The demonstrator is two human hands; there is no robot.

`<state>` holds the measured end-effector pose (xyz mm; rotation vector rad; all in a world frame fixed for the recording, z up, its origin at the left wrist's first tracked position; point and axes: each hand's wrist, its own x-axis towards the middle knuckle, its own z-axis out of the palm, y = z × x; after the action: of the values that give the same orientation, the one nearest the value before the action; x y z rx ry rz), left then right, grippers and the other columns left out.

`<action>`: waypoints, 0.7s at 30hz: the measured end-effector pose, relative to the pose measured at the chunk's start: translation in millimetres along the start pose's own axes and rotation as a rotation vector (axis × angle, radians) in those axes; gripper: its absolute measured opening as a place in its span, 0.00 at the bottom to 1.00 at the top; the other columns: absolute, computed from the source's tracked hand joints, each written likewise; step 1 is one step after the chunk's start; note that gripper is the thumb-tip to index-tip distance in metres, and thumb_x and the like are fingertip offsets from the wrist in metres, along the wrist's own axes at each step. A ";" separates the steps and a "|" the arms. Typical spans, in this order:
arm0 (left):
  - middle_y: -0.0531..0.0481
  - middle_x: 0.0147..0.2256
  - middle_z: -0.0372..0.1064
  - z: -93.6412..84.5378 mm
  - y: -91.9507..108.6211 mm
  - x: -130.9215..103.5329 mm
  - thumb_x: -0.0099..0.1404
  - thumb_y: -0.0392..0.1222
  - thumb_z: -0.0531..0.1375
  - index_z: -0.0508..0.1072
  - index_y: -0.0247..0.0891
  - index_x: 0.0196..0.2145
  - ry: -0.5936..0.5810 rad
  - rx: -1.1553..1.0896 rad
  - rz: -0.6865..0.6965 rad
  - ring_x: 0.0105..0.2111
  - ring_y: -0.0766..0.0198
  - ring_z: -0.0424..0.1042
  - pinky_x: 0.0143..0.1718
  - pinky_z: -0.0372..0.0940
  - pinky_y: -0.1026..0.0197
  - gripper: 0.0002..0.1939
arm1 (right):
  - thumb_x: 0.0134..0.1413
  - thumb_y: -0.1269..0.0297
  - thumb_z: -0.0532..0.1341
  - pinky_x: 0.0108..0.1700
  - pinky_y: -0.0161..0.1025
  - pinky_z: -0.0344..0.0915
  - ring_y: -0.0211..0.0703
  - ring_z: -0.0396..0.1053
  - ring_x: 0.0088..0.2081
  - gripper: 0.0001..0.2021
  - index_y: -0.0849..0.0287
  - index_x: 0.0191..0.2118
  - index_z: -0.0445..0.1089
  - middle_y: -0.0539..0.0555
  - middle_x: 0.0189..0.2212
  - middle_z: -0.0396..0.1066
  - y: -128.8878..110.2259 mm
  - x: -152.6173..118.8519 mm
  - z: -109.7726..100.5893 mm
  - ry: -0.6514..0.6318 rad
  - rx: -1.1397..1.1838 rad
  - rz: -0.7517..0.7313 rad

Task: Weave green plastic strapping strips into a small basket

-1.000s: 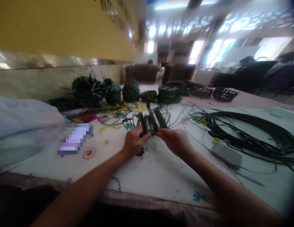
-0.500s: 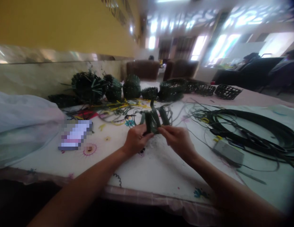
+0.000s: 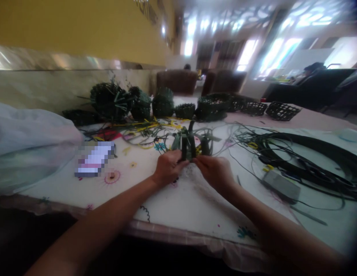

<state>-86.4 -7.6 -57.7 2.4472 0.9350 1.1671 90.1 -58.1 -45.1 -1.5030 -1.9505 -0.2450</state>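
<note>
A small bundle of dark green woven strips [image 3: 190,147] stands upright between my hands at the middle of the table, its strips pointing up and outward. My left hand [image 3: 168,166] pinches its lower left part, thumb toward the front. On the other side, my right hand [image 3: 215,168] has its thumb and fingers closed on the lower right edge. The fingertips of both hands are close together, and blur hides the fine weave. Loose thin strips curl on the cloth just behind the piece.
Dark woven baskets [image 3: 111,101] line the table's back. A phone [image 3: 94,159] and a white plastic bag [image 3: 31,142] lie left. To the right are a large coil of dark strip [image 3: 310,153] and a grey block [image 3: 282,186]. A person [image 3: 315,69] sits far back.
The view has shifted slightly, so the table's things appear a little further right. The upright strips between my hands have changed their spread, while both hands keep their hold.
</note>
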 end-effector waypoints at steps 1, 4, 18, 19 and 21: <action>0.48 0.30 0.71 0.3 -1.0 0.0 0.65 0.45 0.57 0.74 0.37 0.33 -0.005 0.007 0.001 0.33 0.60 0.70 0.36 0.63 0.62 0.10 | 0.62 0.57 0.53 0.25 0.34 0.48 0.36 0.60 0.18 0.22 0.59 0.20 0.71 0.53 0.17 0.70 1.1 -0.5 2.0 -0.002 -0.020 -0.007; 0.47 0.31 0.72 0.8 -5.1 -0.1 0.65 0.45 0.57 0.75 0.37 0.34 -0.034 0.034 0.007 0.34 0.60 0.70 0.37 0.63 0.61 0.10 | 0.63 0.58 0.53 0.25 0.35 0.48 0.38 0.65 0.20 0.21 0.59 0.22 0.73 0.54 0.19 0.73 5.5 -1.6 7.9 -0.038 -0.074 -0.020; 0.48 0.35 0.74 4.0 -16.7 -6.7 0.61 0.38 0.62 0.74 0.38 0.35 -0.246 0.269 0.059 0.38 0.57 0.71 0.37 0.63 0.60 0.04 | 0.60 0.62 0.57 0.29 0.36 0.56 0.46 0.74 0.32 0.10 0.55 0.35 0.76 0.55 0.34 0.78 6.1 -11.9 14.6 -0.160 -0.066 -0.019; 0.48 0.35 0.74 5.0 -17.7 -7.2 0.61 0.38 0.62 0.74 0.38 0.35 -0.263 0.281 0.066 0.37 0.57 0.71 0.37 0.63 0.60 0.04 | 0.60 0.63 0.57 0.28 0.36 0.56 0.46 0.73 0.32 0.10 0.55 0.34 0.76 0.55 0.34 0.78 6.4 -11.9 16.2 -0.195 -0.080 -0.025; 0.48 0.35 0.74 6.6 -19.3 -7.8 0.60 0.38 0.63 0.74 0.37 0.34 -0.282 0.305 0.084 0.37 0.57 0.72 0.36 0.63 0.59 0.04 | 0.60 0.64 0.57 0.27 0.35 0.54 0.44 0.73 0.30 0.09 0.55 0.34 0.75 0.54 0.32 0.77 7.3 -11.8 19.5 -0.276 -0.097 -0.036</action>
<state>-93.3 2.1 -76.0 2.8201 0.9913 0.7154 90.9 -55.0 -68.8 -1.6369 -2.2106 -0.1562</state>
